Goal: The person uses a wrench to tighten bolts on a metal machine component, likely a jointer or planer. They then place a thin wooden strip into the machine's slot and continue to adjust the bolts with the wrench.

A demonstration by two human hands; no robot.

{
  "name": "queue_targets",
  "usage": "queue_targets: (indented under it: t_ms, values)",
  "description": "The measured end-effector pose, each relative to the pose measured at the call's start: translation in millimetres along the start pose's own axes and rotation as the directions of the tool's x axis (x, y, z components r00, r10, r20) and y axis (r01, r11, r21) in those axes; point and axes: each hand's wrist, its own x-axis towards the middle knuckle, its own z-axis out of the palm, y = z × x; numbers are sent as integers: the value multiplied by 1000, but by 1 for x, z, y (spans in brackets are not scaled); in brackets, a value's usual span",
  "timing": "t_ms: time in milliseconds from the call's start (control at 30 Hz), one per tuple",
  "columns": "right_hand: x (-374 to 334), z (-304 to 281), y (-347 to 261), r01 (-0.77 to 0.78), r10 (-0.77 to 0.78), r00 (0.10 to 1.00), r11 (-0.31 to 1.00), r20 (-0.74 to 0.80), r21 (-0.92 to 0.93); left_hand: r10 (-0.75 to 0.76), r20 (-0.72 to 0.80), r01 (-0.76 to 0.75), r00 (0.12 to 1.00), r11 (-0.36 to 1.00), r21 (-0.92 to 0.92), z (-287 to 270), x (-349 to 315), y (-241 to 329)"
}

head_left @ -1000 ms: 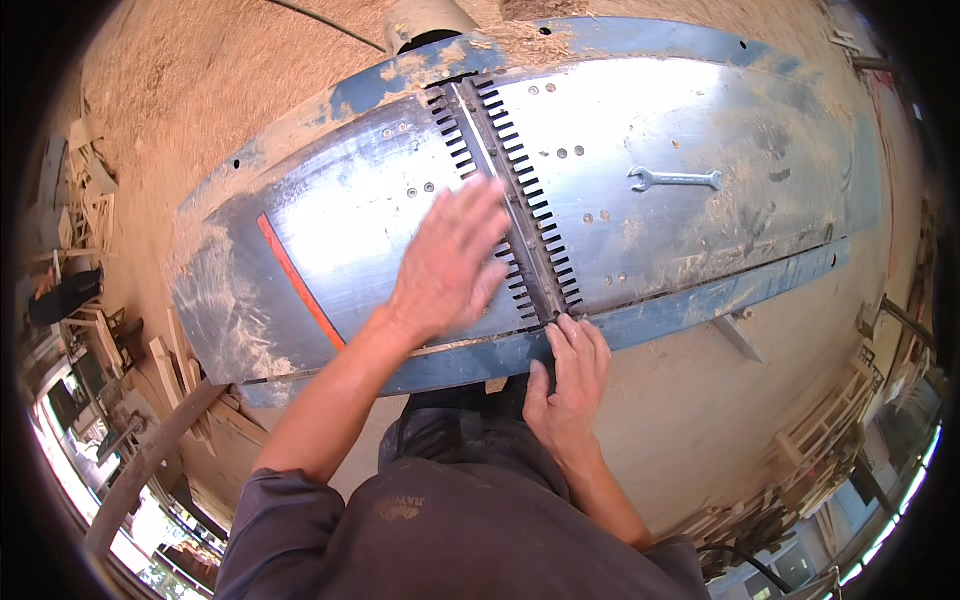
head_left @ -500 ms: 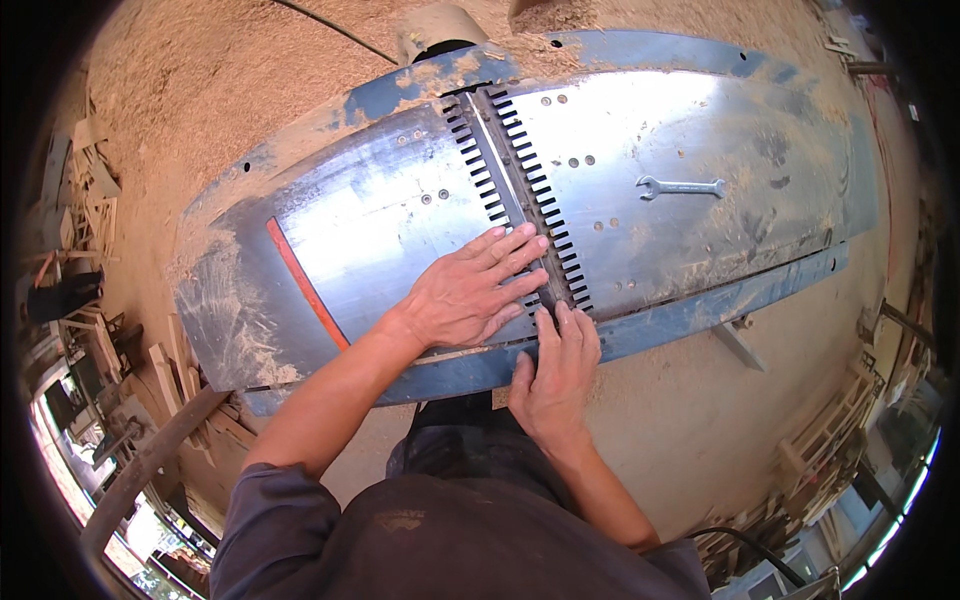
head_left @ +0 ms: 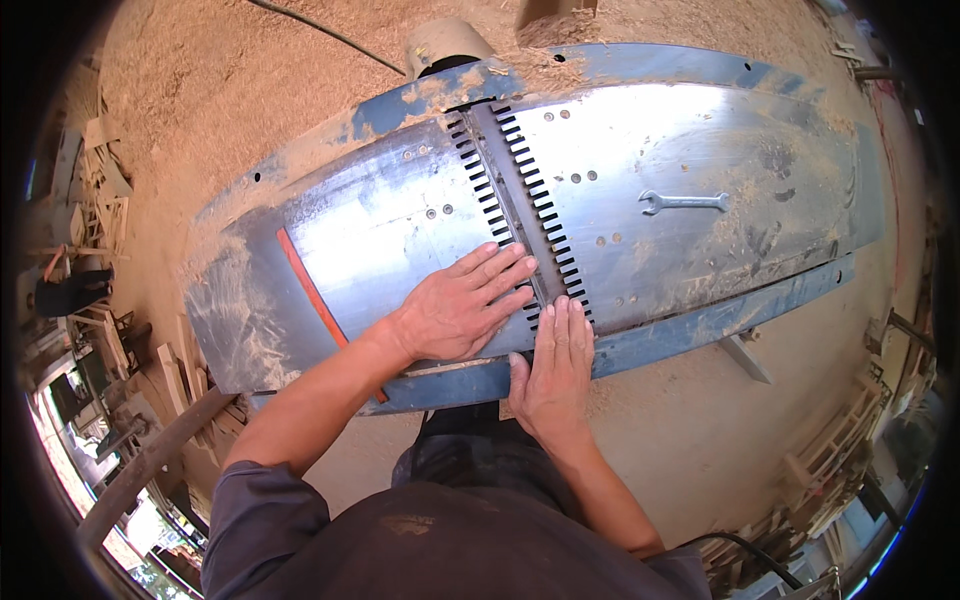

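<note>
A long planer table [head_left: 680, 265] of bright metal lies before me, split crosswise by a dark cutter head [head_left: 500, 165] between two toothed edges. My left hand [head_left: 462, 305] rests flat on the left half, its outstretched fingertips reaching over the cutter head's near part. At the near end of that slot, my right hand [head_left: 555, 362] is laid with fingers straight and close together, thumb apart. Neither hand grips anything visible. Part of the cutter head is hidden under the fingers. An open-ended wrench [head_left: 684, 202] lies on the right half; a thin orange-red strip [head_left: 308, 282] lies on the left, beside my left forearm.
Sawdust [head_left: 220, 90] covers the floor beyond the machine. A wide pipe [head_left: 445, 42] stands at its far edge. Wood scraps [head_left: 105, 185] are piled at the left, and more timber [head_left: 835, 425] lies at the right. A thick bar [head_left: 150, 470] runs at the lower left.
Both hands have shifted slightly nearer to me along the cutter head. The fingers of my right hand have straightened. A bright line along the cutter head no longer shows. The view has shifted slightly.
</note>
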Motion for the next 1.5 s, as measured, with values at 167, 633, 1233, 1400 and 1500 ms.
queue_targets:
  t_ms: [167, 633, 1233, 1400, 1500]
  values:
    - [-1, 2, 4, 15, -15, 1000, 1000, 13, 10, -45, -86, 42, 995, 998, -39, -2, 22, 12]
    - [8, -12, 16, 78, -81, 992, 996, 94, 37, -80, -107, 71, 991, 994, -85, 11, 15, 5]
    - [14, -21, 30, 203, -201, 971, 979, 129, 1, -137, -123, 137, 983, 991, -4, 11, 19, 5]
    - [13, -18, 32, 255, -256, 952, 967, 165, 28, -126, -166, 135, 978, 990, 42, 17, 8, 6]
    - [15, -19, 35, 283, -285, 942, 958, 179, 34, -119, -138, 114, 983, 993, -43, 12, 16, 8]
